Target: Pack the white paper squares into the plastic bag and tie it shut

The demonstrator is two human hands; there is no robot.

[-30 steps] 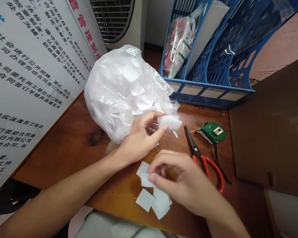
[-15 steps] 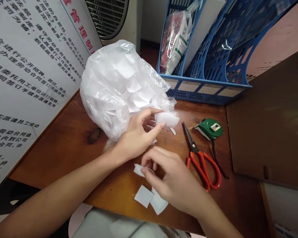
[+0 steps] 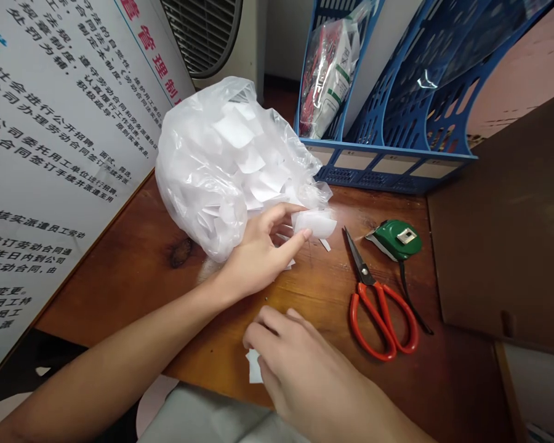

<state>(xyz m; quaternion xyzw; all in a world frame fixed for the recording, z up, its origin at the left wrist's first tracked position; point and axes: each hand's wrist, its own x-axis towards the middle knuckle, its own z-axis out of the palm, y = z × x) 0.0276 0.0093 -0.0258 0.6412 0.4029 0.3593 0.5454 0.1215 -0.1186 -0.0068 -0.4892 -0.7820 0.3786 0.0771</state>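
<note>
Over the table point(image 3: 318, 289), left fingers point(image 3: 296, 243) hold white paper point(image 3: 317, 224)

Paper pieces point(image 3: 314, 224) are plain white; the bag point(image 3: 184, 160) is translucent white. Scissors point(image 3: 364, 272) show orange-red handles, dark blades. The tape measure point(image 3: 397, 239) is green. The desk point(image 3: 133, 271) is reddish-brown, grained. The file rack point(image 3: 399, 151) is blue, slot-patterned. The signboard point(image 3: 37, 123) is white with black and red characters.

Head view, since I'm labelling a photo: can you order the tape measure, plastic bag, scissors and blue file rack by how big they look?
1. Blue file rack, even though the frame cuts it off
2. Plastic bag
3. Scissors
4. Tape measure
</note>
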